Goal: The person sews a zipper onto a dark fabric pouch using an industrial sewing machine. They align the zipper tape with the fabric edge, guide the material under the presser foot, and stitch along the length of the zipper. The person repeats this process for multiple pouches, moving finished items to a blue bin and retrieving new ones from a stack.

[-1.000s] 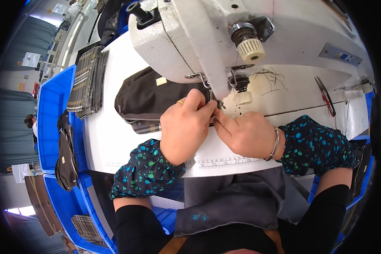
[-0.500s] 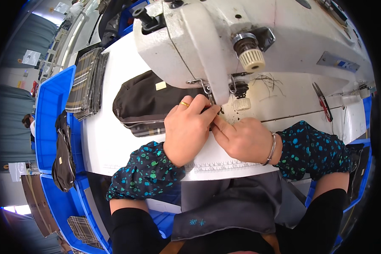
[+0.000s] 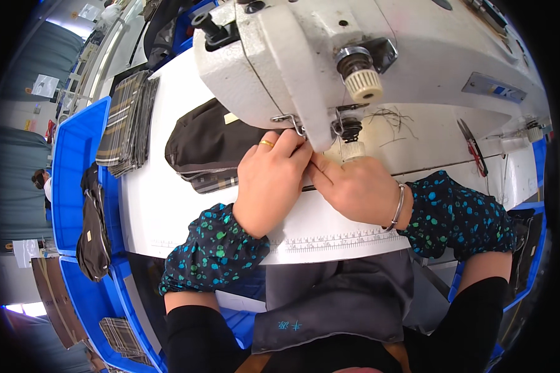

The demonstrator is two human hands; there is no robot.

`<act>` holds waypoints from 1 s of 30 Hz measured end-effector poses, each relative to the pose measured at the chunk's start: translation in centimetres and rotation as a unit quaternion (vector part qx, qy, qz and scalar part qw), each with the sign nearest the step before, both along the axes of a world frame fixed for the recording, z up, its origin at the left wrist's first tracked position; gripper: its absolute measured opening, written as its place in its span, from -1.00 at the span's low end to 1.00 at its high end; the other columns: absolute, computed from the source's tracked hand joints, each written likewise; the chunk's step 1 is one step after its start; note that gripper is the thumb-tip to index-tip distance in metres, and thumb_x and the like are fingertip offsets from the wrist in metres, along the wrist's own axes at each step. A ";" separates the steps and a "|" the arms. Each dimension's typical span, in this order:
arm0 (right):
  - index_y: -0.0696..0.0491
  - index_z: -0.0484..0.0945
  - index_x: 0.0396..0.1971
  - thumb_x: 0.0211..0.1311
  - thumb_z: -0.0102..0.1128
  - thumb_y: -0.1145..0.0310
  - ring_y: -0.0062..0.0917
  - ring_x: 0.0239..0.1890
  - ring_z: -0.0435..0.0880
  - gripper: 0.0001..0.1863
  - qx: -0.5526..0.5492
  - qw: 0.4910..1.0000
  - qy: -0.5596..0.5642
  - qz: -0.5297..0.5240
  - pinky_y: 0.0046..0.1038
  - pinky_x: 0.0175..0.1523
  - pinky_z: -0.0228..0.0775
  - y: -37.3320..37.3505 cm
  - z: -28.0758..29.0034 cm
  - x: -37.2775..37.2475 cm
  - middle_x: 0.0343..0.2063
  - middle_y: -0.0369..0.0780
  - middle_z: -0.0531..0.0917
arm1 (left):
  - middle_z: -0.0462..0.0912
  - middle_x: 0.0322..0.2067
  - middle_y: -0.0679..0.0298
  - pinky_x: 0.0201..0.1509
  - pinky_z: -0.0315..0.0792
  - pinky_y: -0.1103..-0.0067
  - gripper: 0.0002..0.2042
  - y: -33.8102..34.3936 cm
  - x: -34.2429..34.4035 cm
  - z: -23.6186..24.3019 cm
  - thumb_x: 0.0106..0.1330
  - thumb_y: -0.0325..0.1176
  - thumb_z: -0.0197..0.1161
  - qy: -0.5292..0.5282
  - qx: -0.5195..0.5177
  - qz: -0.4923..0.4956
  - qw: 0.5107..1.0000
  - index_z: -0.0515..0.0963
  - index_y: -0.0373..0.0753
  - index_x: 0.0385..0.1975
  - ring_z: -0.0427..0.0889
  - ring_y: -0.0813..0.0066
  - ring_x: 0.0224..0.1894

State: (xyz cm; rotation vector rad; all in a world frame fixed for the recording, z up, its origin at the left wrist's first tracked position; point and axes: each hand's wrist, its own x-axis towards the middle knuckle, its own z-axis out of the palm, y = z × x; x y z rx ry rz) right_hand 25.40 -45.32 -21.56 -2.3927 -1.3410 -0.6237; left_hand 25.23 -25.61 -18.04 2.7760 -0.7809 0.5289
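Note:
A dark brown fabric pouch [image 3: 208, 140] with a zipper along its near side lies on the white sewing table [image 3: 186, 217]. Its right end runs under the head of a white sewing machine [image 3: 280, 74]. Over that end my left hand [image 3: 270, 177] has its fingers bent and pressed down on the cloth, close to the presser foot, which is mostly hidden. My right hand [image 3: 358, 189] meets it there, thumb and forefinger pinched at the pouch's edge. A plaid lining shows below the zipper. The exact bit between my fingertips is covered.
Thread snippers [image 3: 473, 148] with red on the handle lie at the right, near loose dark thread ends [image 3: 392, 121]. Plaid fabric pieces [image 3: 127, 121] are stacked at the left, beside a blue bin [image 3: 81, 186] with a dark pouch [image 3: 93, 230] draped over its edge.
Both hands and the pouch's held end have shifted slightly farther away, toward the needle area. The zipper pull seen beside my fingertips before is now hidden.

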 end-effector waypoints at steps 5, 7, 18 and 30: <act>0.17 0.63 -0.28 0.12 0.27 0.40 -0.54 -0.65 0.61 -0.80 -0.001 1.000 -0.005 -0.020 -0.45 -0.58 0.43 0.0 -0.1 -0.1 -0.53 -0.27 0.55 | 0.63 -0.26 0.34 -0.28 0.55 0.40 -0.70 0.5 -1.0 0.7 0.09 -0.52 0.39 0.024 0.011 0.027 0.999 0.78 -0.12 -0.15 0.67 0.28 -0.28; 0.17 0.63 -0.28 0.12 0.27 0.40 -0.55 -0.64 0.61 -0.80 -0.007 1.000 -0.001 -0.018 -0.45 -0.57 0.43 0.0 -0.1 -0.1 -0.52 -0.28 0.55 | 0.62 -0.27 0.34 -0.29 0.54 0.39 -0.69 0.7 -0.5 0.4 0.08 -0.53 0.39 0.011 -0.009 0.013 1.000 0.79 -0.11 -0.16 0.66 0.27 -0.28; 0.18 0.65 -0.25 0.11 0.28 0.40 -0.57 -0.59 0.65 -0.77 0.005 1.000 -0.016 0.001 -0.47 -0.51 0.47 0.0 0.0 0.0 -0.38 -0.24 0.65 | 0.54 -0.26 0.37 -0.22 0.51 0.45 -0.64 0.9 0.2 -0.7 -0.01 -0.45 0.42 -0.013 -0.007 -0.013 1.000 0.77 -0.07 -0.13 0.60 0.34 -0.20; 0.14 0.61 -0.31 0.10 0.27 0.39 -0.58 -0.58 0.66 -0.82 -0.011 1.000 -0.010 -0.004 -0.46 -0.52 0.46 -0.2 0.4 0.1 -0.33 -0.20 0.67 | 0.60 -0.20 0.38 -0.39 0.62 0.38 -0.74 0.2 -0.3 0.2 0.15 -0.41 0.40 0.049 0.006 0.023 0.999 0.75 -0.05 -0.13 0.64 0.29 -0.14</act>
